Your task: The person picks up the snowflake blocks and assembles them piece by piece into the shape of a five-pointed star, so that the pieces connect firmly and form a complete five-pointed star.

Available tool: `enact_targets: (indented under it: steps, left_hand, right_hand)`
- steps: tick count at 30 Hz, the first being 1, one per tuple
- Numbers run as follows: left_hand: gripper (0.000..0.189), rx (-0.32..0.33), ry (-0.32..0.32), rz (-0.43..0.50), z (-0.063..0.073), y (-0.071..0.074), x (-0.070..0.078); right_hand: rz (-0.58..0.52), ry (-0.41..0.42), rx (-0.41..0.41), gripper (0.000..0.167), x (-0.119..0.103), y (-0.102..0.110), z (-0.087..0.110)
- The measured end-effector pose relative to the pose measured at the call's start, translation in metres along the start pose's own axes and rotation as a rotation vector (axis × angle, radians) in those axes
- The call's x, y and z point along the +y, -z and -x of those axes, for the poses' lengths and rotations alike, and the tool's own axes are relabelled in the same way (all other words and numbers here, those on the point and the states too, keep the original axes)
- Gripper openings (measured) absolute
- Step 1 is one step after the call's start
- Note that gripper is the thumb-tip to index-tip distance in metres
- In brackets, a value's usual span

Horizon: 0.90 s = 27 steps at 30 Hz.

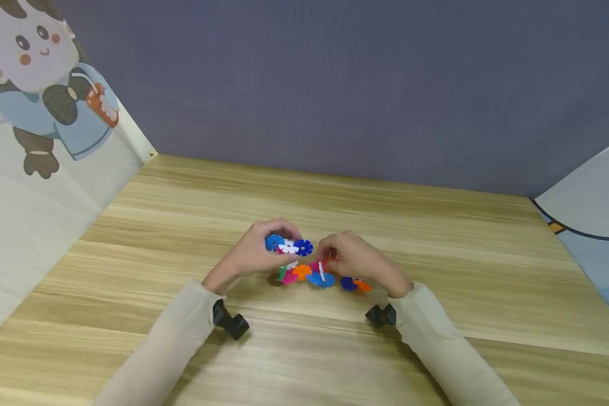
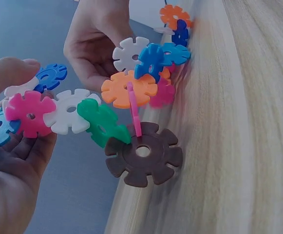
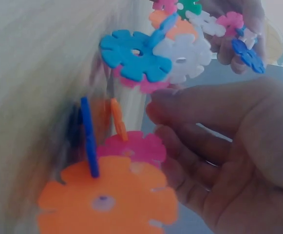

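Note:
Notched plastic flower discs are slotted together into a branching chain. The left hand (image 1: pixel 251 251) holds one end between thumb and fingers, around a white disc (image 2: pixel 66 117), a pink disc (image 2: pixel 17 114) and blue discs. From there the chain runs through a green disc (image 2: pixel 100 122) to a brown disc (image 2: pixel 156 165) and an orange disc (image 2: pixel 114 92). The right hand (image 1: pixel 357 259) has curled fingers at the chain's other side, pinching at a pink disc (image 3: pixel 148 146), partly hidden. Nearest the right wrist camera lies a large orange disc (image 3: pixel 131 195) with a dark blue disc (image 3: pixel 88 141) upright in it.
The chain's lower discs are at or just above the wood-grain table (image 1: pixel 294 355). A dark grey panel (image 1: pixel 335 96) stands behind the table. Black wrist mounts (image 1: pixel 230 321) sit on both sleeves. A cartoon-printed sheet (image 1: pixel 40 135) is at the left.

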<state>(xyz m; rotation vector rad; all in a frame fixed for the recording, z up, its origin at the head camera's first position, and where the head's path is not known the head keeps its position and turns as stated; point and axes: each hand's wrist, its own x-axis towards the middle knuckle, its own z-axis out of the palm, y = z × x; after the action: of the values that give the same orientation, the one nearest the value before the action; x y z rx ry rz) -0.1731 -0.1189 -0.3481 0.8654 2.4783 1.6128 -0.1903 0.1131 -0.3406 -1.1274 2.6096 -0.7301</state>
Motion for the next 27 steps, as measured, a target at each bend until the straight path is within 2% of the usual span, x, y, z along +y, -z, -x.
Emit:
enact_targets:
  steps: [5,9,18,21,25,27]
  left_hand:
    - [0.027,-0.018,-0.022,0.011,0.0,0.0,-0.001]
    - [0.027,-0.018,-0.024,0.001,0.0,0.0,0.0]
    - [0.025,-0.008,-0.025,-0.005,0.0,0.001,0.0]
    - [0.021,-0.001,-0.036,-0.002,0.0,0.0,-0.001]
    - [0.016,0.0,-0.074,0.017,0.0,0.0,-0.002]
    - [0.015,-0.002,-0.093,0.031,0.0,0.001,-0.002]
  right_hand:
    - [0.023,-0.073,0.0,0.026,0.0,0.004,0.002]
    - [0.028,-0.092,-0.021,0.03,0.0,0.005,0.002]
    - [0.091,-0.206,-0.043,0.022,0.002,0.007,0.003]
    - [0.064,-0.21,0.018,0.015,0.001,0.012,0.005]
    - [0.006,-0.148,0.151,0.005,-0.001,0.018,0.007]
    - [-0.034,-0.127,0.192,0.002,-0.002,0.019,0.007]
